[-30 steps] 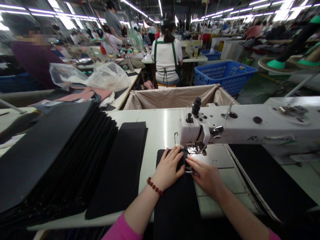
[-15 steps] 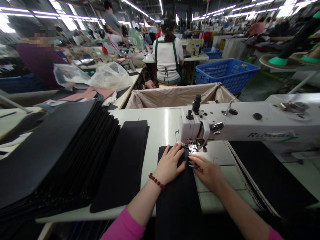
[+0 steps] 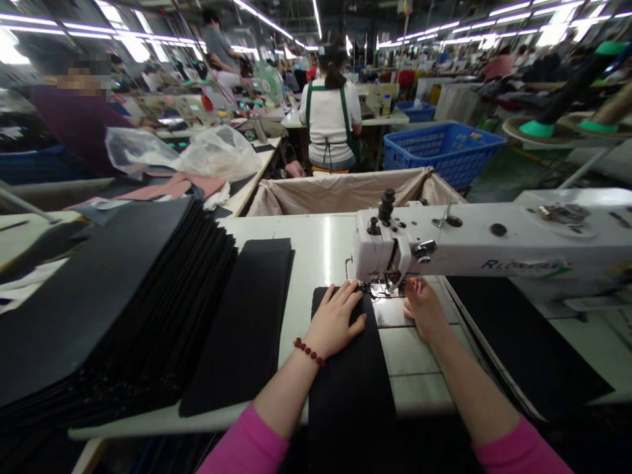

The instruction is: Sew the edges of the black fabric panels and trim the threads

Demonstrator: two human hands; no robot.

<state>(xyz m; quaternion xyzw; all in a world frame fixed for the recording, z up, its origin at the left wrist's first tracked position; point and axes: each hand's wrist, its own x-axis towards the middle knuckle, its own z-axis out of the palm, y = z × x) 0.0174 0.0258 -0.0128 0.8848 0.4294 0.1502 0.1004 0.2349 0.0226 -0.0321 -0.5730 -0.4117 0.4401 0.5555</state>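
Note:
A long black fabric strip (image 3: 351,375) lies on the white table (image 3: 323,247), its far end under the head of a white sewing machine (image 3: 444,245). My left hand (image 3: 336,320) rests flat on the strip's far end with fingers spread, just left of the presser foot (image 3: 386,288). My right hand (image 3: 422,306) is off the strip, right of the presser foot, with its fingertips up against the underside of the machine head. What those fingers grip, if anything, is hidden.
A tall fanned stack of black pieces (image 3: 118,303) and a flatter stack (image 3: 247,309) lie to the left. A cloth-lined bin (image 3: 345,191) stands behind the table, then a blue basket (image 3: 439,148) and a seated person (image 3: 330,118). Black material (image 3: 513,336) lies under the machine arm.
My right hand has left the strip and moved right and forward to the machine head. The small metal tool seen in it earlier no longer shows. My left hand slid slightly forward.

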